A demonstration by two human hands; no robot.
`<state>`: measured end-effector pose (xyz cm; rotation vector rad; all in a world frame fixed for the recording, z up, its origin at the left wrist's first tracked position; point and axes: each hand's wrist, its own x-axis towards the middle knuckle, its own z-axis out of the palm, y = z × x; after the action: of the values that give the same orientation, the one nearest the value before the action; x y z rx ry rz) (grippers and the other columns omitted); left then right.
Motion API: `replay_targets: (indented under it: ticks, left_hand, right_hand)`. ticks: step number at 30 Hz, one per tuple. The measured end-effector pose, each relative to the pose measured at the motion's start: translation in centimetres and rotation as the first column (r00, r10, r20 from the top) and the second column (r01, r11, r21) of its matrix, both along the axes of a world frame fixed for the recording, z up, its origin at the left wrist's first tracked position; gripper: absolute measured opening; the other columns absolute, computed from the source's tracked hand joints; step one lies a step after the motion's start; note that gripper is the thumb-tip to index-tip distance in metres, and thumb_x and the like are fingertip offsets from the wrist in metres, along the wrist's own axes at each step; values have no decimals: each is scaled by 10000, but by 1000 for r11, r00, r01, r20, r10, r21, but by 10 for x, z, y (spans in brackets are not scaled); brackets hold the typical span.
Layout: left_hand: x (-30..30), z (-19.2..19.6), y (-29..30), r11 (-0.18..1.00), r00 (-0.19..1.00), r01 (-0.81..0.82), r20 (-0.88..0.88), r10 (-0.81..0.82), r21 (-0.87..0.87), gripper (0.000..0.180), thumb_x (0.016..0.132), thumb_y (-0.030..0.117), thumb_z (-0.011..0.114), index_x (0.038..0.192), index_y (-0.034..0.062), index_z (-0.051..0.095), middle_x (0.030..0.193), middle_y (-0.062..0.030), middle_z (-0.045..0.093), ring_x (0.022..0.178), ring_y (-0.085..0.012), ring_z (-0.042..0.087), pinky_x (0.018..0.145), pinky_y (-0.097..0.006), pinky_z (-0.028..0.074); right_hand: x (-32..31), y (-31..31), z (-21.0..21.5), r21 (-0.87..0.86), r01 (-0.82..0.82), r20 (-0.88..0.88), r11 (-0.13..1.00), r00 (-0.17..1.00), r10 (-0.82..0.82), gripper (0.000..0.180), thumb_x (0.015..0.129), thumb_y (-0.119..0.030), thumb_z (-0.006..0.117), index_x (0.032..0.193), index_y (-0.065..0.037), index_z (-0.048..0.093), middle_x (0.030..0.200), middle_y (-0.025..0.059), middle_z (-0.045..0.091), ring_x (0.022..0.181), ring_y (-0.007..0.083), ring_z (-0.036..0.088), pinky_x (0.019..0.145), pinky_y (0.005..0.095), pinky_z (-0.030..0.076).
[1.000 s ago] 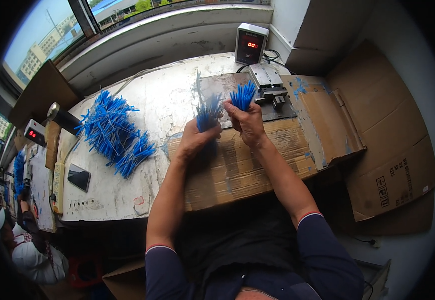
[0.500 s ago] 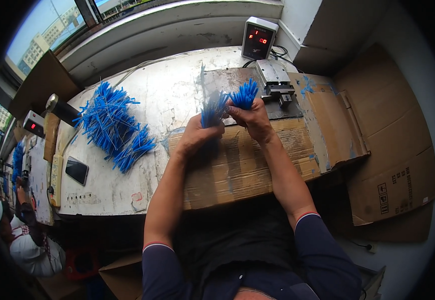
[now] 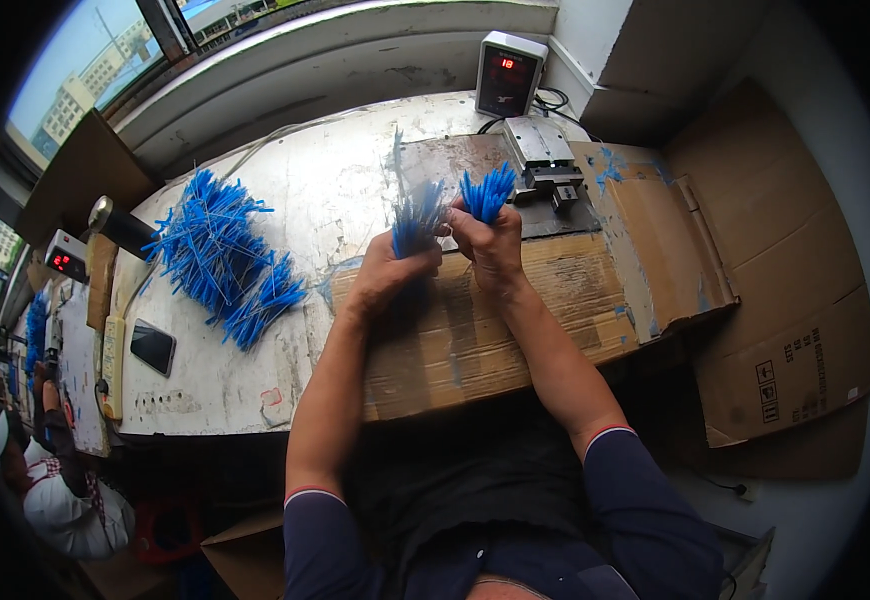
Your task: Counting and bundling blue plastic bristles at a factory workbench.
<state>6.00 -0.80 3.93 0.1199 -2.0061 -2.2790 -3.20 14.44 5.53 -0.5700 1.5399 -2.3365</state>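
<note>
Above the flattened cardboard sheet (image 3: 475,330) both hands are raised close together; left hand (image 3: 390,275) is clenched round a bundle of blue wires (image 3: 417,222); right hand (image 3: 490,245) grips a second blue bundle (image 3: 487,192); just beyond the right hand sits a small metal machine (image 3: 545,160); well left of the left hand lies a loose blue wire pile (image 3: 223,258).

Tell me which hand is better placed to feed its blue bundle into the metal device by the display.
Right, probably: the right hand holds its blue bundle beside the metal device; the left hand sits farther away.
</note>
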Motion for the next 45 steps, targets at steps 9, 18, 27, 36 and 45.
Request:
replay_targets:
  ticks: [9,18,27,36,45]
  left_hand:
    - [0,1,-1,996,1000,-21,7,21,91,187,863,128,770,1005,24,709,851,-5,674,760,-99,618,710,-255,491]
    - [-1,-13,-13,991,993,115,19,-117,69,220,864,141,782,1030,24,697,882,-7,680,783,-102,622,744,-254,501]
    - [-4,-13,-9,989,989,137,60,-134,-48,217,894,168,786,1039,34,696,919,-10,695,849,-92,630,805,-272,519]
    - [-6,-20,-12,984,985,166,59,-163,-66,182,908,165,781,1015,43,698,913,1,691,847,-87,625,799,-270,517]
    - [-5,-17,-8,993,992,112,53,-110,-30,291,916,153,768,1179,41,714,906,9,677,832,-88,620,803,-273,520]
  right_hand:
    - [-12,14,0,-162,-246,152,956,951,271,63,895,-41,653,931,-22,700,769,37,681,588,91,588,504,228,435]
    - [-15,16,10,-71,-297,189,952,933,305,93,930,-100,747,985,-24,742,842,64,730,685,107,656,587,234,496]
    - [-36,29,-8,49,-368,109,928,926,362,124,898,-48,774,1021,-33,762,903,52,752,741,108,680,644,230,528]
    - [-29,24,-8,79,-308,12,948,951,308,124,908,-10,751,1031,-27,763,930,65,762,823,124,718,675,239,567]
    - [-17,16,-6,86,-111,-126,990,985,121,85,937,-16,727,1012,-18,766,882,19,734,776,75,649,688,247,528]
